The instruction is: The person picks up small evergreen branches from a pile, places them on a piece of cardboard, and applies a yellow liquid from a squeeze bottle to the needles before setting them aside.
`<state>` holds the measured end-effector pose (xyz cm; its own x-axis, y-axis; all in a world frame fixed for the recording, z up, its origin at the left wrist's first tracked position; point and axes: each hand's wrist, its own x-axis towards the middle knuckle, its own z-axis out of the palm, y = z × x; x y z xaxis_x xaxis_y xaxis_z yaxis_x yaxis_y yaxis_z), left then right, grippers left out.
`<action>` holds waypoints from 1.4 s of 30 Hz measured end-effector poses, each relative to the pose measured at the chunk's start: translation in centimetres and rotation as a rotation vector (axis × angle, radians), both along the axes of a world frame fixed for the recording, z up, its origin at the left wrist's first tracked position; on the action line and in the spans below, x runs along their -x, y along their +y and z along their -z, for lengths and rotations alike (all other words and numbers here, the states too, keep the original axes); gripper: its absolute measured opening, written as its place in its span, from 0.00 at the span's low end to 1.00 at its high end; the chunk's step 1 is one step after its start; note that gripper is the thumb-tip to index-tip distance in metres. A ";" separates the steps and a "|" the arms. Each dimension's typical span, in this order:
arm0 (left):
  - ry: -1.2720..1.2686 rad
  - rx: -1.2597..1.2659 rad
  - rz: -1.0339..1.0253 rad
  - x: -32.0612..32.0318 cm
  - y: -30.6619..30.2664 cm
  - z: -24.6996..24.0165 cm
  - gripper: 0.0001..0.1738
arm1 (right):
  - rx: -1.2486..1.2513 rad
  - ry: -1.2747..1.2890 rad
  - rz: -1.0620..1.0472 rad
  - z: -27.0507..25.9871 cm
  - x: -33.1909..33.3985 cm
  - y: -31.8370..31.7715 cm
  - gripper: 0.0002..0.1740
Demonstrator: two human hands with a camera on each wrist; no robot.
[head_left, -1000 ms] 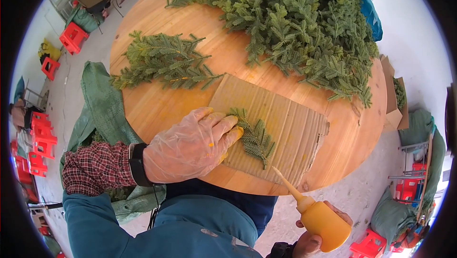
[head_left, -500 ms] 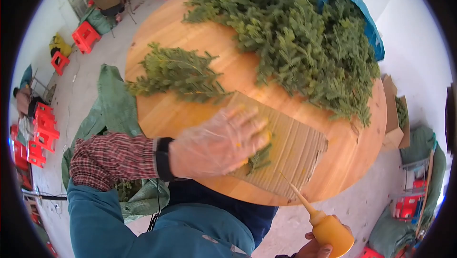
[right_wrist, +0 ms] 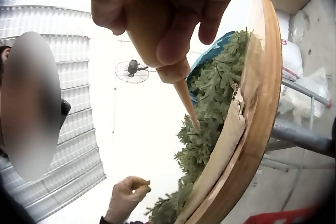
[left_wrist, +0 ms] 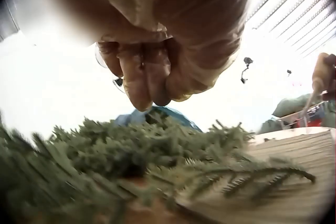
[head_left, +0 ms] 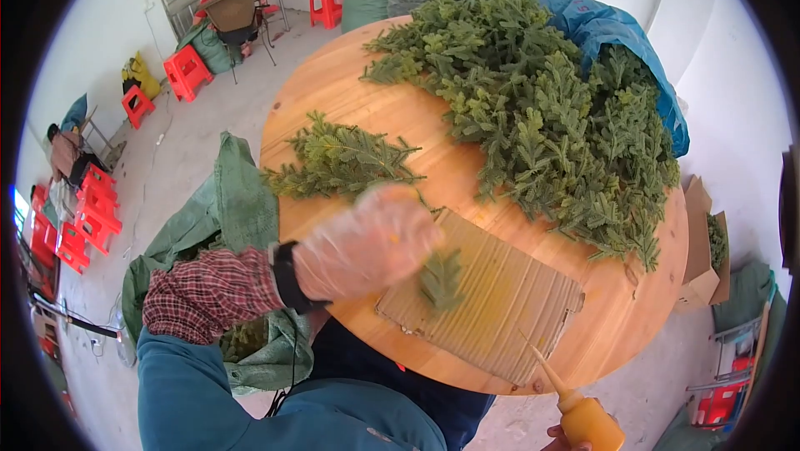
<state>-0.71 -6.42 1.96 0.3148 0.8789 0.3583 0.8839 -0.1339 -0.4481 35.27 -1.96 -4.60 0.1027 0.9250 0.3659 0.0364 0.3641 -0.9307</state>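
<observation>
My left hand (head_left: 367, 243), in a clear plastic glove, is blurred above the left part of the cardboard (head_left: 517, 293). In the left wrist view its fingers (left_wrist: 139, 87) curl down with nothing visible between them. Below, a green fir-like sprig (head_left: 442, 284), also blurred, overlaps the cardboard. Another look at a sprig (left_wrist: 252, 174) comes in the left wrist view, beneath and apart from the fingers. My right hand (right_wrist: 178, 3) grips a yellow squeeze bottle (head_left: 592, 426), whose long thin nozzle (right_wrist: 185, 98) points toward the cardboard's near right edge.
A large heap of green branches (head_left: 550, 126) spills from a blue bag (head_left: 600, 26) across the round wooden table (head_left: 321, 84). A smaller bunch (head_left: 346, 155) lies left of the cardboard. A green sack (head_left: 246, 184) stands at left, an open carton (head_left: 700, 259) at right.
My left hand has risen off the sprig and curled its fingers, and the sprig has shifted left on the cardboard. The head view has tilted up. My right hand still holds the bottle.
</observation>
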 end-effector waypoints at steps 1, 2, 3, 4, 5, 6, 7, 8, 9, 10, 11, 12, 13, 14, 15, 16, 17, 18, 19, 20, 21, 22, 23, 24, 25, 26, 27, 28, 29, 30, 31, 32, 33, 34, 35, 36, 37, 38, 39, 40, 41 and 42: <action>-0.001 0.004 0.000 1.0 -0.2 -0.4 0.16 | 0.004 0.000 0.006 -0.1 0.0 0.0 0.43; -0.070 -0.060 -0.074 2.2 -0.5 -0.8 0.17 | 0.009 0.001 0.011 -0.2 -0.1 0.0 0.43; -0.136 -0.123 -0.150 3.0 -0.8 -1.2 0.19 | 0.014 0.003 0.015 -0.2 0.0 0.0 0.43; -0.134 -0.119 -0.153 3.5 -1.2 -1.7 0.19 | 0.019 0.006 0.019 -0.2 0.0 0.0 0.43; -0.130 -0.095 -0.213 3.8 -1.5 -2.4 0.19 | 0.024 0.008 0.024 -0.2 0.0 0.0 0.43; -0.126 -0.070 -0.271 3.9 -1.8 -3.1 0.20 | 0.029 0.010 0.031 -0.2 0.0 -0.1 0.43; -0.121 -0.047 -0.329 4.0 -2.0 -3.5 0.21 | 0.033 0.014 0.037 -0.3 0.1 -0.1 0.43; -0.116 -0.047 -0.331 3.7 -1.6 -3.4 0.21 | 0.034 0.019 0.042 -0.3 0.2 -0.1 0.43; -0.100 0.005 -0.170 3.0 -0.9 -2.8 0.21 | 0.034 0.024 0.038 -0.3 0.3 -0.1 0.43; -0.084 0.056 -0.012 2.3 -0.3 -2.1 0.22 | 0.038 0.035 0.024 -0.3 0.4 -0.1 0.42; -0.082 0.083 0.056 1.4 0.0 -0.6 0.25 | 0.039 0.046 0.008 -0.2 0.5 0.0 0.41; -0.081 0.107 0.125 0.5 0.2 0.9 0.29 | 0.038 0.056 -0.007 -0.3 0.5 0.1 0.41; -0.077 0.100 0.118 -0.1 0.7 1.6 0.29 | 0.031 0.059 -0.015 -0.3 0.5 0.1 0.41; -0.160 0.250 0.185 -0.5 1.1 1.8 0.29 | 0.027 0.055 -0.019 -0.4 0.3 0.1 0.41; -0.243 0.401 0.253 -0.6 1.2 2.0 0.30 | 0.026 0.050 -0.023 -0.4 0.2 0.0 0.41; -0.240 0.398 0.248 -0.4 1.1 2.0 0.30 | 0.026 0.046 -0.025 -0.4 0.2 0.0 0.41; -0.208 0.382 0.195 -0.3 1.0 1.8 0.28 | 0.025 0.047 -0.028 -0.4 0.2 0.0 0.41; -0.176 0.366 0.144 -0.3 1.0 1.0 0.26 | 0.024 0.052 -0.032 -0.4 0.3 0.1 0.41; -0.144 0.350 0.097 -0.3 1.2 0.3 0.24 | 0.022 0.056 -0.033 -0.4 0.3 0.1 0.41; -0.106 0.127 0.026 0.3 0.9 -0.5 0.24 | 0.024 0.059 -0.030 -0.4 0.3 0.2 0.41; -0.071 -0.093 -0.042 1.3 0.4 -1.6 0.24 | 0.029 0.060 -0.023 -0.4 0.4 0.3 0.41; -0.042 -0.081 -0.198 1.9 0.0 -3.1 0.24 | 0.034 0.060 -0.015 -0.4 0.5 0.4 0.42; -0.012 -0.069 -0.354 2.6 -0.2 -4.5 0.24 | 0.037 0.060 -0.007 -0.4 0.5 0.5 0.42; 0.003 -0.090 -0.442 4.1 -0.2 -4.9 0.25 | 0.039 0.062 -0.001 -0.3 0.6 0.6 0.42; 0.018 -0.112 -0.530 5.5 -0.4 -4.8 0.27 | 0.041 0.061 0.009 0.0 0.4 0.6 0.42; 0.017 -0.111 -0.520 6.6 -0.8 -3.7 0.27 | 0.038 0.054 0.003 0.5 0.3 0.8 0.42; 0.012 -0.024 -0.523 8.1 -1.1 -1.7 0.29 | 0.033 0.048 -0.005 1.0 0.1 1.0 0.42; 0.009 0.060 -0.526 9.4 -1.3 0.1 0.31 | 0.027 0.044 -0.014 1.2 0.0 1.2 0.42; 0.007 0.145 -0.528 10.4 -1.5 0.9 0.33 | 0.023 0.046 -0.006 1.1 0.0 1.2 0.42; 0.009 0.142 -0.519 10.8 -1.7 0.7 0.33 | 0.034 0.053 -0.002 0.9 0.2 1.2 0.42; -0.020 0.129 -0.507 11.1 -1.8 0.3 0.34 | 0.046 0.058 0.004 0.7 0.3 1.2 0.42; -0.050 0.119 -0.495 11.3 -1.8 -0.2 0.34 | 0.060 0.060 0.010 0.6 0.3 1.1 0.43; -0.082 0.110 -0.485 11.2 -1.7 -0.7 0.35 | 0.062 0.056 0.019 0.5 0.1 1.0 0.43; -0.086 0.113 -0.480 11.0 -1.4 -1.8 0.35 | 0.067 0.071 0.009 0.6 0.0 1.0 0.43; -0.114 0.080 -0.461 10.9 -1.0 -3.6 0.34 | 0.072 0.088 -0.004 0.6 -0.1 1.0 0.43; -0.139 0.046 -0.443 10.9 -0.4 -5.3 0.33 | 0.077 0.108 -0.019 0.7 -0.2 1.1 0.43; -0.162 0.012 -0.425 10.9 0.3 -6.3 0.32 | 0.078 0.111 -0.019 0.7 -0.1 1.2 0.43; -0.157 0.013 -0.424 10.4 1.5 -6.5 0.32 | 0.083 0.118 -0.032 0.6 0.0 1.3 0.42; -0.320 0.112 -0.419 9.4 3.3 -6.6 0.31 | 0.089 0.125 -0.044 0.5 0.2 1.3 0.42; -0.484 0.209 -0.413 8.3 5.1 -6.3 0.31 | 0.093 0.130 -0.059 0.5 0.3 1.3 0.42; -0.573 0.253 -0.355 7.1 7.0 -4.9 0.28 | 0.090 0.131 -0.060 0.6 0.2 1.2 0.42; -0.662 0.294 -0.295 6.2 8.7 -2.9 0.25 | 0.097 0.135 -0.067 0.7 0.1 1.0 0.42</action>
